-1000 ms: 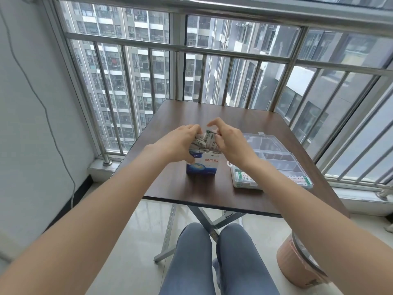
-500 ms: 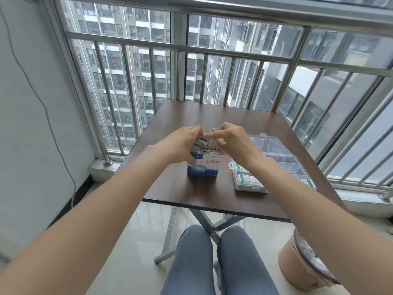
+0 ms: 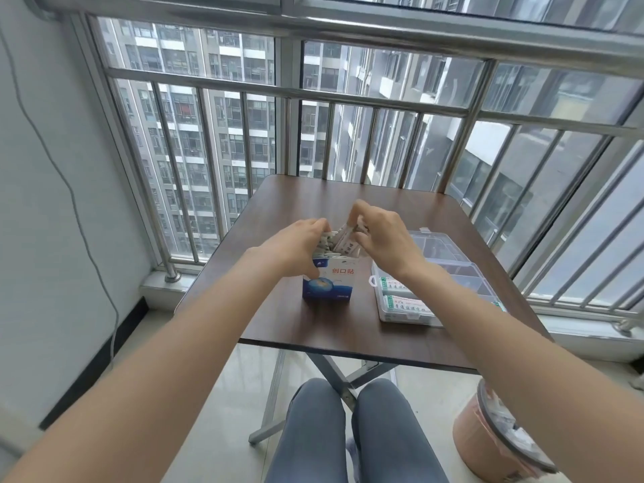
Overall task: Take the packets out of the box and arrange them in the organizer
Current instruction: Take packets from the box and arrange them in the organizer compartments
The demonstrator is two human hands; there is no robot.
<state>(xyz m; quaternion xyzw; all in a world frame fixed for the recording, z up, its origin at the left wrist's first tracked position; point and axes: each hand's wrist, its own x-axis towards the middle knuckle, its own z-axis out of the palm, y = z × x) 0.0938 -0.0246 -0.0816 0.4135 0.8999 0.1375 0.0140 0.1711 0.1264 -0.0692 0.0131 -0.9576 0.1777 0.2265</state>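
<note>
Packets pinched between hands, above box

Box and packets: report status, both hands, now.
Left hand grips the box, steadying it. Right hand pinches packets at the box's open top. Organizer open beside the box, nearest compartments filled. Nothing in the way.

Right hand perhaps hides several packets.
</note>
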